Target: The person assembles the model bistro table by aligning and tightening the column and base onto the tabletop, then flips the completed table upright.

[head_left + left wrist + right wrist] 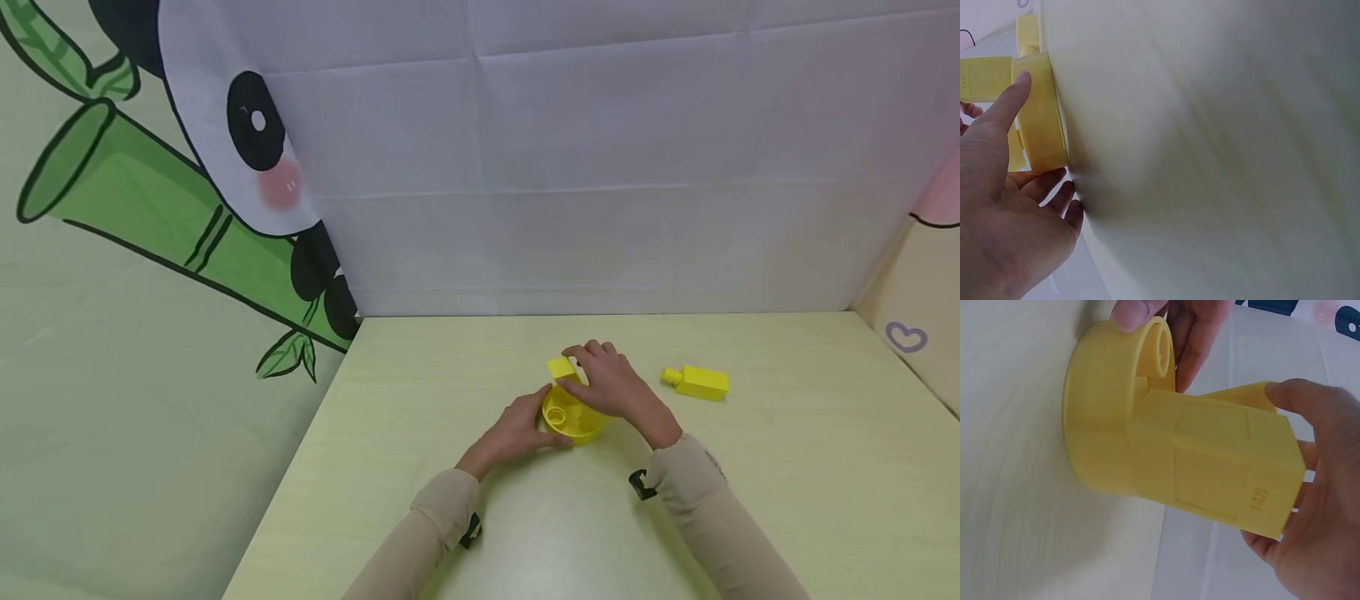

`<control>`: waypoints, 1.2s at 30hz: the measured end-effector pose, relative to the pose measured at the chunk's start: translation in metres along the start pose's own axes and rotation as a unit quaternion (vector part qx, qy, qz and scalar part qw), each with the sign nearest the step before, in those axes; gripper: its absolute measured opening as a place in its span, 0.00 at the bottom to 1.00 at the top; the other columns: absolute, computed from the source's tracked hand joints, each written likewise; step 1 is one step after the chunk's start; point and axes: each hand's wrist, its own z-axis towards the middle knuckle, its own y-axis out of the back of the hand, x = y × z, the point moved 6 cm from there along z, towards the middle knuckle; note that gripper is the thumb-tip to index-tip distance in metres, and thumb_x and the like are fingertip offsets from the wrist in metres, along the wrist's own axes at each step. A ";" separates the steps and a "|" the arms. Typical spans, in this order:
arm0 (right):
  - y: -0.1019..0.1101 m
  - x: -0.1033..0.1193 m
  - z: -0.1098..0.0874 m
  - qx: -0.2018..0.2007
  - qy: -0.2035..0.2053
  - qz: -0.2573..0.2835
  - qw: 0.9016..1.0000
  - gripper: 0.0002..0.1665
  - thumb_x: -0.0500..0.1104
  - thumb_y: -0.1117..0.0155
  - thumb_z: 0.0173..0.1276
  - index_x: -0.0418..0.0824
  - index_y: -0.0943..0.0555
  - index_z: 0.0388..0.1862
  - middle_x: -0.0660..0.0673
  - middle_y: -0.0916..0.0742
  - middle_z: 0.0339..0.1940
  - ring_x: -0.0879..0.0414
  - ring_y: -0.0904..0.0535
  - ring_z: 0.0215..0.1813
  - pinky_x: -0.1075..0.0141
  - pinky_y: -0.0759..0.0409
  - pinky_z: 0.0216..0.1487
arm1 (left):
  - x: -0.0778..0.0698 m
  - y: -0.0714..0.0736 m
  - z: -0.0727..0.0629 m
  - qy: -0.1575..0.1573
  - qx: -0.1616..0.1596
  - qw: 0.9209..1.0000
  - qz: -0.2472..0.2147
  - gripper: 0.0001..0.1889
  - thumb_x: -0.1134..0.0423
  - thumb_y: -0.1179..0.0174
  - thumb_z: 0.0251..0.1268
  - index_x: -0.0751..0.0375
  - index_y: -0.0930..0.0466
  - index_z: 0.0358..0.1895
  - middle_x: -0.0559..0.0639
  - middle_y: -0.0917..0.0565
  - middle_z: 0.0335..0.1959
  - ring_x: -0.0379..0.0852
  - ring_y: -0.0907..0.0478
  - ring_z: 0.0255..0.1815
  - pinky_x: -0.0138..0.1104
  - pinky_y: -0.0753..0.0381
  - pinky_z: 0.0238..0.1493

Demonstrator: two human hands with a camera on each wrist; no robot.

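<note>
A round yellow base (pixel 573 421), shallow-walled with ring-shaped sockets inside, sits on the table. My left hand (pixel 521 427) holds its side, thumb on one side and fingers on the other. With my right hand (pixel 611 379) I grip an angular yellow block (pixel 1222 462) by its outer end, and its lower end meets the base's open side. The number 148 is raised on that block. Behind it in the right wrist view, another yellow surface shows; whether it is a separate piece I cannot tell. My right hand hides part of the base in the head view.
On the table to the right lies another yellow block (pixel 701 383), with a narrow knobbed neck pointing left. The pale wooden table (pixel 810 483) meets a white cloth backdrop (pixel 600 167) at its far edge. Printed cartoon cloth hangs at the left.
</note>
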 end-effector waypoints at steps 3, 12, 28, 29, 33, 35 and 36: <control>-0.001 -0.002 0.001 -0.011 -0.015 -0.001 1.000 0.28 0.53 0.34 0.75 0.32 0.22 0.61 0.38 0.18 0.45 0.41 0.24 0.47 0.44 0.22 0.49 | -0.001 0.001 -0.001 0.002 0.001 1.000 -0.003 0.52 0.44 0.27 0.63 0.60 0.45 0.83 0.55 0.30 0.76 0.51 0.32 0.74 0.47 0.34 0.74; -0.002 -0.002 0.002 -0.029 -0.033 0.003 0.999 0.30 0.54 0.34 0.75 0.31 0.22 0.62 0.36 0.18 0.49 0.41 0.23 0.47 0.45 0.21 0.49 | -0.003 0.001 0.000 -0.009 -0.002 1.000 -0.007 0.51 0.45 0.26 0.63 0.58 0.44 0.83 0.53 0.27 0.73 0.48 0.29 0.71 0.45 0.32 0.73; -0.002 -0.009 0.003 -0.030 -0.094 -0.039 0.994 0.30 0.60 0.37 0.74 0.31 0.21 0.50 0.36 0.19 0.44 0.36 0.24 0.49 0.40 0.27 0.52 | 0.000 0.001 0.000 0.006 0.000 1.000 -0.004 0.52 0.44 0.26 0.62 0.60 0.45 0.83 0.54 0.30 0.75 0.49 0.32 0.73 0.46 0.34 0.74; -0.002 -0.010 0.002 -0.030 -0.099 -0.042 0.994 0.31 0.60 0.36 0.74 0.31 0.21 0.49 0.37 0.19 0.43 0.36 0.24 0.49 0.40 0.27 0.53 | 0.000 0.000 0.000 0.007 0.001 1.000 -0.003 0.52 0.44 0.26 0.62 0.60 0.45 0.83 0.54 0.30 0.76 0.49 0.32 0.74 0.46 0.34 0.74; -0.003 -0.011 0.001 -0.026 -0.113 -0.034 0.993 0.36 0.64 0.37 0.73 0.31 0.21 0.55 0.34 0.17 0.48 0.33 0.24 0.53 0.38 0.28 0.56 | -0.001 0.000 0.000 0.003 0.000 1.000 -0.003 0.51 0.45 0.26 0.63 0.59 0.44 0.82 0.53 0.28 0.74 0.48 0.31 0.72 0.45 0.33 0.73; -0.003 -0.011 0.000 -0.019 -0.105 -0.019 0.994 0.38 0.62 0.36 0.73 0.31 0.24 0.64 0.31 0.18 0.55 0.31 0.25 0.57 0.36 0.30 0.59 | -0.002 0.001 0.000 0.002 -0.001 1.000 -0.003 0.51 0.44 0.26 0.63 0.59 0.44 0.82 0.53 0.28 0.74 0.48 0.31 0.73 0.45 0.33 0.73; -0.003 -0.010 0.001 -0.015 -0.097 -0.008 0.995 0.39 0.60 0.36 0.73 0.31 0.26 0.68 0.30 0.19 0.58 0.31 0.26 0.58 0.35 0.30 0.60 | -0.002 0.001 0.000 0.002 -0.002 1.000 -0.003 0.51 0.44 0.26 0.63 0.60 0.44 0.82 0.54 0.29 0.74 0.49 0.31 0.73 0.46 0.33 0.73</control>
